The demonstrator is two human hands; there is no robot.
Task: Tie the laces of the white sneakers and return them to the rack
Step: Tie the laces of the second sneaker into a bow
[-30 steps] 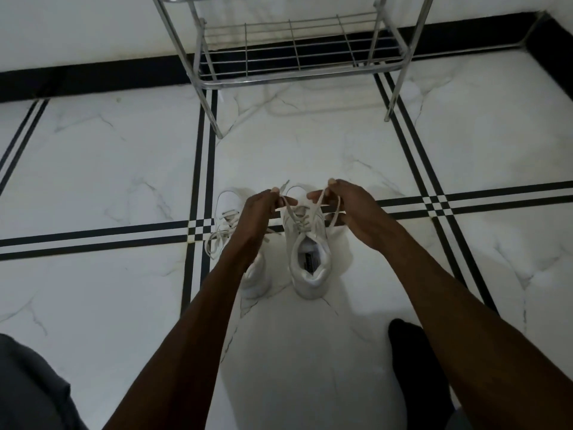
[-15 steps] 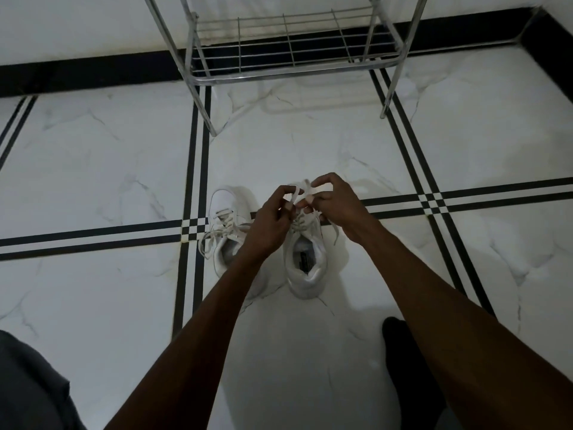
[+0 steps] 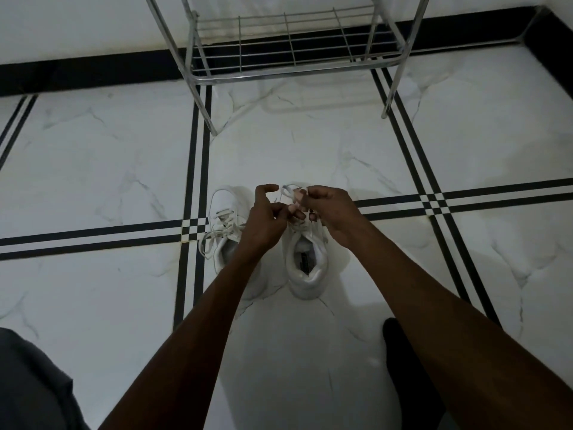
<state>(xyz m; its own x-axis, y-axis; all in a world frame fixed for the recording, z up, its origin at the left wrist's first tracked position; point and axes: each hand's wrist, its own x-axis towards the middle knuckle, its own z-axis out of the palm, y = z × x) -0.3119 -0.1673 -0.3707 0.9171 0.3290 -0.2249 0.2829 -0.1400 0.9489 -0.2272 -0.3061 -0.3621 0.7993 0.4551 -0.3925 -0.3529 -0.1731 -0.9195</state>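
Note:
Two white sneakers stand side by side on the marble floor, toes pointing away from me. The right sneaker has its laces pinched by both hands above its tongue. My left hand and my right hand touch over the shoe, each gripping a lace loop. The left sneaker is partly hidden by my left forearm; its laces lie loose across the top and spill to the left.
A metal wire shoe rack stands against the wall beyond the shoes, its front legs on the floor. Black stripes cross the white tiles. My dark-socked foot rests at the lower right, and dark clothing fills the lower left corner.
My hands, spread apart pulling the laces a second ago, have come together over the right sneaker and now work the loops. The view shifted slightly.

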